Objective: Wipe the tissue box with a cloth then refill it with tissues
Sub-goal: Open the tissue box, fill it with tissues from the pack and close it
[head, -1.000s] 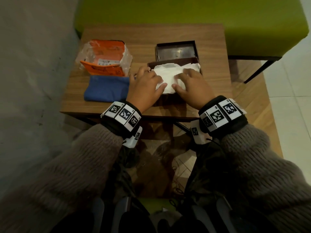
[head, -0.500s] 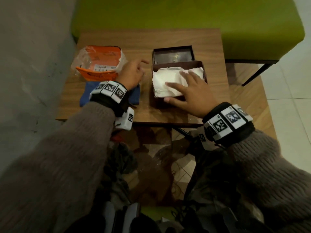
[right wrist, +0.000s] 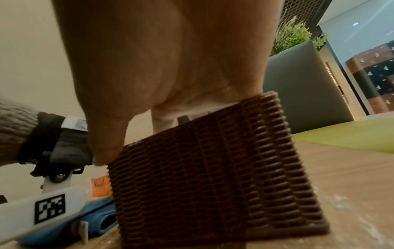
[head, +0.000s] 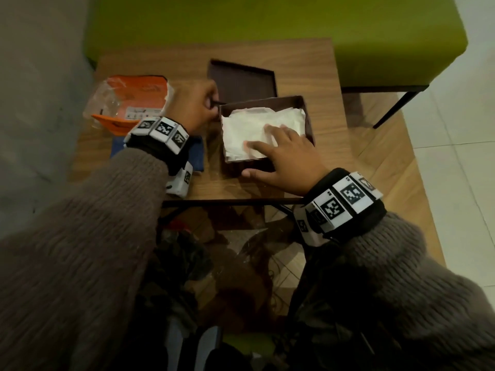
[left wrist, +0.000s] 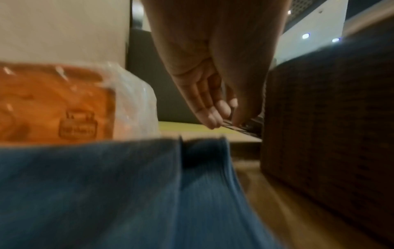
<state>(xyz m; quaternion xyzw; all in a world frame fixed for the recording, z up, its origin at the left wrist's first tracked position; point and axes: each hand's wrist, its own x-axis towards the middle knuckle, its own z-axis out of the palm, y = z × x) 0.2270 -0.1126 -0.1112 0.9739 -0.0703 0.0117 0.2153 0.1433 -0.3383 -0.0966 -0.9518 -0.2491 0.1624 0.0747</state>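
The tissue box [head: 300, 103], a dark woven one, is being steadied near the front-middle of the table [head: 316, 68] by the right hand [head: 289, 156]: fingers are being kept straight and spread flat on the tissues [head: 249, 124], thumb laid against the near wall, nothing gripped. The stack is already sitting inside, filling the box approx to the rim, so the refill is being judged as mostly done. The lid [head: 242, 79], lying just behind the box, is being pinched at its left front corner by the left hand [head: 195, 105], fingertips [left wrist: 213, 121] and thumb closed on the thin edge; it's prob being fetched for closing, which is what's left. The blue cloth [left wrist: 106, 185] is lying folded beside the box w/ the orange tissue pack [head: 134, 100] behind it; whether wiping was done can't be told. Much is being obscured: the left wrist view is blurred, the cloth is mostly hidden under the left wrist in the head view, and the right fingers aren't visible from the right wrist view
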